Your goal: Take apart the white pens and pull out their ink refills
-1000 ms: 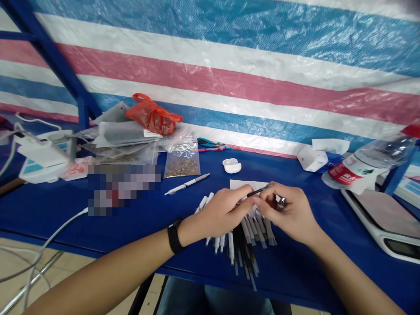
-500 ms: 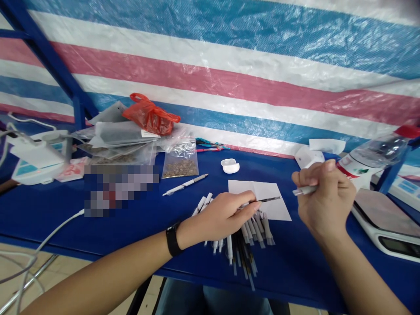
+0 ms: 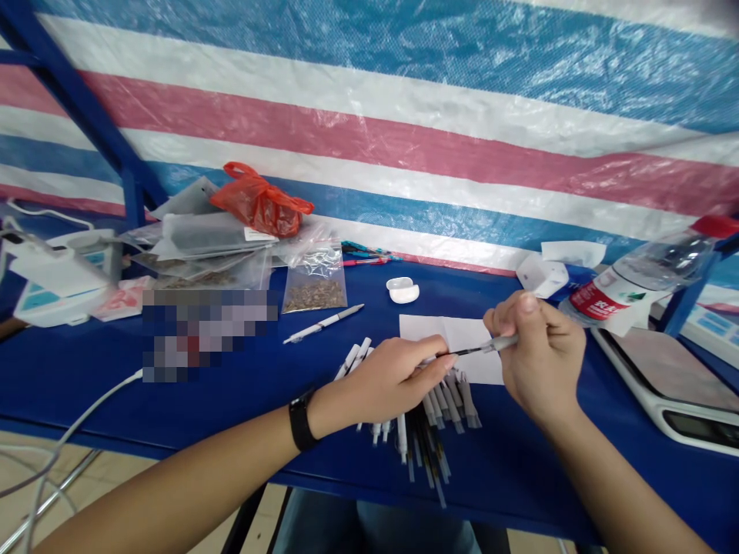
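Observation:
My left hand is closed on a pen refill, a thin dark rod whose tip points right. My right hand grips a pale grey pen grip section, its narrow end over the refill's tip. Both are held above a white sheet of paper. Below my left hand lie several grey pen grip sections, several refills and several white pen barrels. An assembled white pen rests on the blue table farther left.
A white earbud case sits behind the paper. At right are a digital scale and a plastic bottle. Left of centre are a clear bag of brown bits, a red plastic bag and a white cable. A striped sheet hangs behind.
My right hand has moved left with the grip section, bringing it onto the refill's tip. My left hand has stayed nearly in place, holding the refill.

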`<state>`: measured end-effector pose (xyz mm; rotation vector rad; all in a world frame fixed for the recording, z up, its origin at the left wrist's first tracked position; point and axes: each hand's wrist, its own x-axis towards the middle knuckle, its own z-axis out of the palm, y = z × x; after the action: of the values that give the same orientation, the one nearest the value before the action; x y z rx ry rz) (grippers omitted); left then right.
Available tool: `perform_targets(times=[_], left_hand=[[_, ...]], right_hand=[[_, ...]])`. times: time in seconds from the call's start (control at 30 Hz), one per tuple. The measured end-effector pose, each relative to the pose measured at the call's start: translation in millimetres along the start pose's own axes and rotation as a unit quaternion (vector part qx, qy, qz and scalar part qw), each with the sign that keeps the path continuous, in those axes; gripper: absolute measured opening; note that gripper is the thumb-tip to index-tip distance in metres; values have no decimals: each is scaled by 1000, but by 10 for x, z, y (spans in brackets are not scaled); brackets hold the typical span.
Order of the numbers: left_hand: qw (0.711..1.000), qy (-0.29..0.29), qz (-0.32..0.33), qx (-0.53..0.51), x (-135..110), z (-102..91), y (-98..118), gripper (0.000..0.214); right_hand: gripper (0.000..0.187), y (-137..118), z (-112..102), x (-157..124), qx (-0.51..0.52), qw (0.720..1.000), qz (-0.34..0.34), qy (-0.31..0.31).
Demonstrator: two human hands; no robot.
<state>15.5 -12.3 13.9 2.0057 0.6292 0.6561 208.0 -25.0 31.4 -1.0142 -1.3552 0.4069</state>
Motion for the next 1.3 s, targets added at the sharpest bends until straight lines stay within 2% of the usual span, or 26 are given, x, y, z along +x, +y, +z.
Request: perform_targets(times=[0.1,0.2,0.27,0.33,0.47,0.6,0.7,0.8,0.9,1.03,1.1,1.17,1.3], left_hand=[[1000,4,13,-2,-4,-3,10,29],[1000,-1,10,-1,-16,-6,20,19],[1000,-2,11,19,-23,-2,11,5],[999,4,16,43,-24,7,-14,13],[998,26,-5,49,-6,24,-60,12],[998,55,-18,36,15,-5,-46,17],[996,76,-27,35,24,-55,-35,19],[994,90,-30,62,30,-97,-51,18],[988,90,-25,120,34,-102,-68,24],[975,60,-17,212,40,-57,-55,26],[972,54,-24,227,45,-41,-54,25],[974,67,-38,214,51,-48,-67,24],[979,84,-45,181,60,-124,-106,20]], right_hand=[[53,-19,30,-47,-29,999,-24,-30],[49,-84,101,-96,-65,992,-33,-102],[47,-113,151,-125,-53,988,-7,-146],[46,-115,181,-144,-30,983,26,-179],[42,-79,150,-128,3,972,54,-231],[25,-65,66,-71,28,973,47,-225],[18,-70,36,-42,16,977,26,-209],[15,-75,44,-41,-9,975,30,-218],[26,-72,65,-54,-40,973,34,-223],[60,-53,74,-55,-119,972,50,-198],[65,-43,64,-37,-113,971,68,-199],[57,-39,45,-11,-85,970,78,-212],[28,-51,18,23,-61,958,74,-269]])
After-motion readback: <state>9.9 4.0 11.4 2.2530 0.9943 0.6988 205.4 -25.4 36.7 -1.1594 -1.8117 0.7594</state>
